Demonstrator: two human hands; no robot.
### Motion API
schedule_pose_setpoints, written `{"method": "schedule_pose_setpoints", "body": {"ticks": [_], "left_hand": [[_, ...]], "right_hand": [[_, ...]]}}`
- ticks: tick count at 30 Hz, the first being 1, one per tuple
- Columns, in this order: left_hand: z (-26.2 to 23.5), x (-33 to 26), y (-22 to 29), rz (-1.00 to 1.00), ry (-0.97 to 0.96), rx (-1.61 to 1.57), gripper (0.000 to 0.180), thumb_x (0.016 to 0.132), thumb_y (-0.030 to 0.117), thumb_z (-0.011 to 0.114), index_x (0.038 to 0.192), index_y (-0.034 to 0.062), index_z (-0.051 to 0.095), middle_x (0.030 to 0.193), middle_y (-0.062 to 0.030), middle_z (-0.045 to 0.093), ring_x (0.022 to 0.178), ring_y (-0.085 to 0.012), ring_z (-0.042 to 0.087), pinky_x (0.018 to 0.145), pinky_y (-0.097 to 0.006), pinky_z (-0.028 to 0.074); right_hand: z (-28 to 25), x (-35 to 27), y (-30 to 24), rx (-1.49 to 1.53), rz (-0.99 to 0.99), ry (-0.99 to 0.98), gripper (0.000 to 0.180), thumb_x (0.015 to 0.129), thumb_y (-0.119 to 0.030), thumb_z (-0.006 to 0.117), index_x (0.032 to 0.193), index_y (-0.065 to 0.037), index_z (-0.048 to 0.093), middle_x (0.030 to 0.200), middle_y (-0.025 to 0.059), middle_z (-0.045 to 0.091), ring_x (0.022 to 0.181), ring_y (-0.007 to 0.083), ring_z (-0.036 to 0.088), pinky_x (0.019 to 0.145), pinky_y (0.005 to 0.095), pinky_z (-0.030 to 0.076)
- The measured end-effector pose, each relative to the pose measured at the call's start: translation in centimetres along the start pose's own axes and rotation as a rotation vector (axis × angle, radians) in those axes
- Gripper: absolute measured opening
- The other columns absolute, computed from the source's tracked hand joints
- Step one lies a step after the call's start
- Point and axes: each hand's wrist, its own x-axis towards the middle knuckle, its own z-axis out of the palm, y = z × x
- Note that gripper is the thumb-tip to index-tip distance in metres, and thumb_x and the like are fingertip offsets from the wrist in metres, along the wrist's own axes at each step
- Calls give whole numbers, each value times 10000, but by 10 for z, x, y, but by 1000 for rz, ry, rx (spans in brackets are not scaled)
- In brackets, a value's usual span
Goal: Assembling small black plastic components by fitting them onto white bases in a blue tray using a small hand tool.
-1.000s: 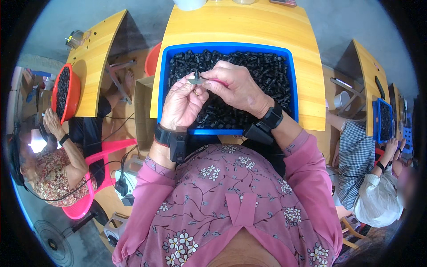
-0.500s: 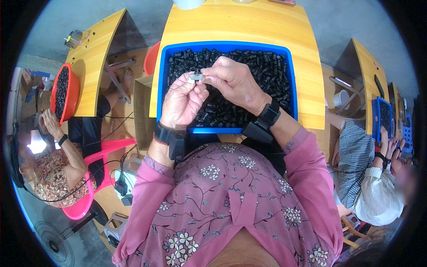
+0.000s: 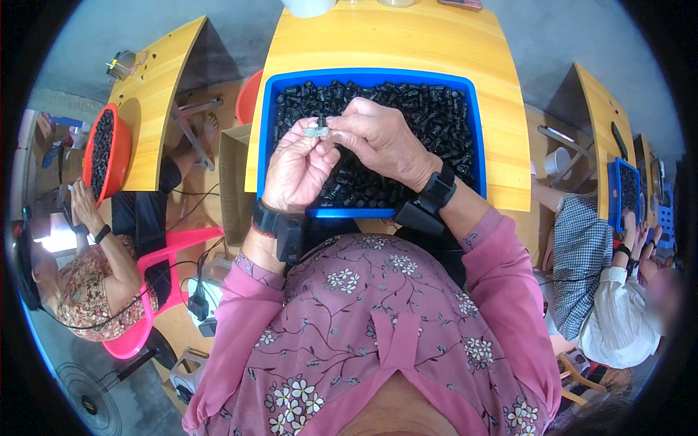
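Right over the blue tray (image 3: 480, 156), the hands were held close together: a small grey piece (image 3: 315, 132) was pinched in the fingertips of the left hand (image 3: 294, 168), a black bit (image 3: 321, 120) was seen just above it, and the right hand (image 3: 389, 142) was bent in beside them, though whether anything was gripped by its fingers could not be told. Tight work! Had that small pinch been loosened, the grey piece could well have been dropped, and among so many black parts (image 3: 414, 98) the black bit would easily have been lost. The tray, too, was set near the table's (image 3: 392, 47) near edge; had it been bumped by a forearm, parts might have been spilled.
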Motion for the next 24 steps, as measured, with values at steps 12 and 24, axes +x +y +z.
{"method": "schedule_pose_setpoints", "body": {"ticks": [12, 24], "left_hand": [[-6, 4, 9, -26, 7, 23, 103, 971, 49, 544, 1046, -2, 591, 920, -94, 625, 751, -138, 539, 677, -270, 468], [-14, 8, 14, 8, -9, 11, 121, 957, 28, 557, 1064, -23, 584, 956, -103, 611, 745, -134, 516, 691, -261, 475]], "right_hand": [[5, 7, 13, 5, 36, 45, 167, 871, -119, 669, 998, -14, 694, 825, 126, 600, 740, 297, 627, 670, 359, 522], [12, 14, 14, -31, -4, 31, 166, 866, -106, 660, 1003, -17, 690, 821, 130, 593, 739, 300, 616, 677, 370, 521]]}}
